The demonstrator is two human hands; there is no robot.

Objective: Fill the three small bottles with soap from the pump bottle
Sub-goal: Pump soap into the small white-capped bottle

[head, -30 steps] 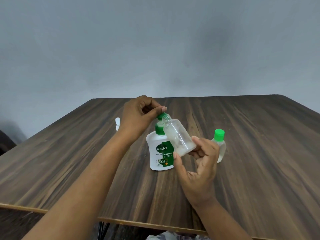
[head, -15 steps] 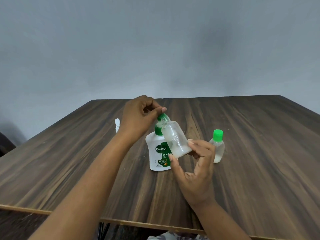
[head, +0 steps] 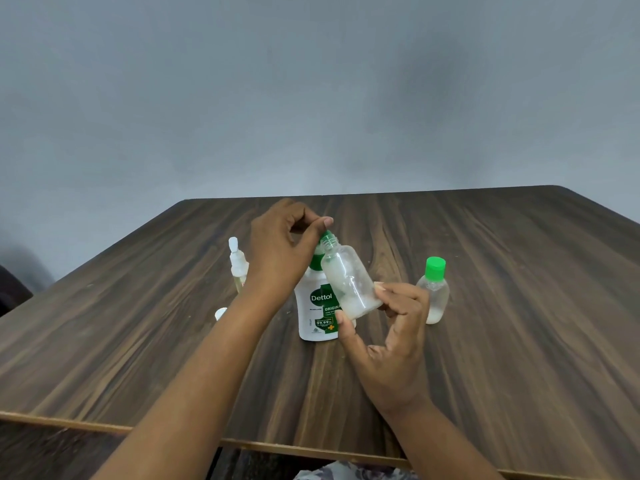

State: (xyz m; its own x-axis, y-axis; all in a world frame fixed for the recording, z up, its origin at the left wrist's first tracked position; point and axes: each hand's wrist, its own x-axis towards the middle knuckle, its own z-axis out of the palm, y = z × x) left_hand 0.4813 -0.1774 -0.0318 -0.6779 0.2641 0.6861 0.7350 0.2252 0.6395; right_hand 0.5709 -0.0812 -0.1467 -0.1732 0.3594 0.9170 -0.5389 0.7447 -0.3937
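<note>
Little has shifted this past second: the left hand keeps its grip closed over the pump standing mid bench, the right hand still pinches 1 tilted bottle, mouth at the nozzle, some soap pooled inside, so filling looks underway.

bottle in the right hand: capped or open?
Open. The small bottle in the right hand shows a bare threaded neck, no cap, and is tilted toward the pump bottle.

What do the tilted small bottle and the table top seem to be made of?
The small bottle: probably clear plastic, slightly frosted; soap shows through its wall. The table top: dark wood or wood-look laminate, matte; grain streaks, paler edge strip.
</note>
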